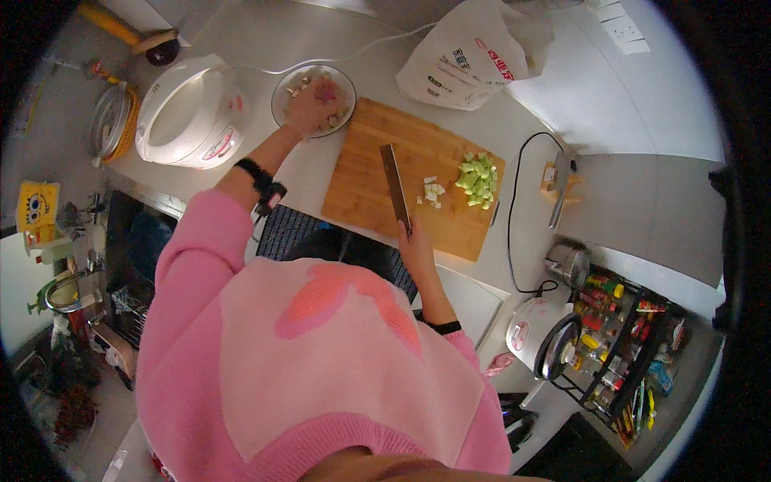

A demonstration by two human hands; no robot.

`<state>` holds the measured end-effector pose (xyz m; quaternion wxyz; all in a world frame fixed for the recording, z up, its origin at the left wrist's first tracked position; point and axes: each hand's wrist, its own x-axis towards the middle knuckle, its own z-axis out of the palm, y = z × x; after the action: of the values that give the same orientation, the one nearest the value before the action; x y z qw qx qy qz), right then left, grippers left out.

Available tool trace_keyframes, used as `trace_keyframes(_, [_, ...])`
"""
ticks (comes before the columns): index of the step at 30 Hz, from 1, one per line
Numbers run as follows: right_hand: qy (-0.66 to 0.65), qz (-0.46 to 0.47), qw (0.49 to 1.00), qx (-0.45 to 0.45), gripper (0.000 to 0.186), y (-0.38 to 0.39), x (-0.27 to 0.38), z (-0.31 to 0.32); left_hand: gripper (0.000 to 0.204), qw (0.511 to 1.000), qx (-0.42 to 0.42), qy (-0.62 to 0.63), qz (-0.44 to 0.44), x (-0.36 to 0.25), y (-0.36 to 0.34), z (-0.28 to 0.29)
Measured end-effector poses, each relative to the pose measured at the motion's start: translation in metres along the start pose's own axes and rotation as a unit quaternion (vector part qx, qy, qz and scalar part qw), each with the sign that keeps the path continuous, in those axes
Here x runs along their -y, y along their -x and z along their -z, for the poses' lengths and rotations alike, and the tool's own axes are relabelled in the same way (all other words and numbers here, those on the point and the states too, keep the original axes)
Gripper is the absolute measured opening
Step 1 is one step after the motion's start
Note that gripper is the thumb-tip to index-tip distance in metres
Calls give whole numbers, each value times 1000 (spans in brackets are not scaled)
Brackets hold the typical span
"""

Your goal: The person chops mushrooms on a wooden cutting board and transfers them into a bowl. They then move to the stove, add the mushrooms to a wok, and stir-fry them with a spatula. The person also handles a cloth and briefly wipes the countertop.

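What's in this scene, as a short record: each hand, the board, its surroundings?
left hand: inside the round transparent bowl of pale pieces; grip unclear
right hand: holds the dark, straight metal knife by its handle
board: rectangular brown wooden cutting board, bearing pale green chopped pieces and small white diced pieces
beyond board: crumpled white plastic bag
left of bowl: rounded white plastic appliance

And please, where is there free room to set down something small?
The light wooden cutting board is bare on its left part, between the round clear glass dish and the dark flat-bladed knife. The pale counter is free between the thin black cable and the small wooden stand. The board's right part, with pale-green cubes and small white cubes, is crowded.
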<state>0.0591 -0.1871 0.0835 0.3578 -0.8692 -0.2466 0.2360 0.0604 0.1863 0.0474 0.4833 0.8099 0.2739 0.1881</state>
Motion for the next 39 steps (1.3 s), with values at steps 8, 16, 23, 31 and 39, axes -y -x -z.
trace_keyframes(8, [52,40,997,30,26,-10,-3,-9,28,979,101,165,62,19,118,-54])
trace_keyframes(16, [99,13,992,77,19,-3,-8,-9,28,993,84,60,56,-5,143,-66])
trace_keyframes(23, [86,42,992,87,23,-3,4,-1,32,995,72,73,16,7,142,-72])
trace_keyframes(31, [149,36,985,85,23,-1,-7,-12,32,997,63,31,-20,3,141,-74])
trace_keyframes(39, [129,12,983,128,19,-21,2,-22,28,996,69,23,-53,-2,139,-69])
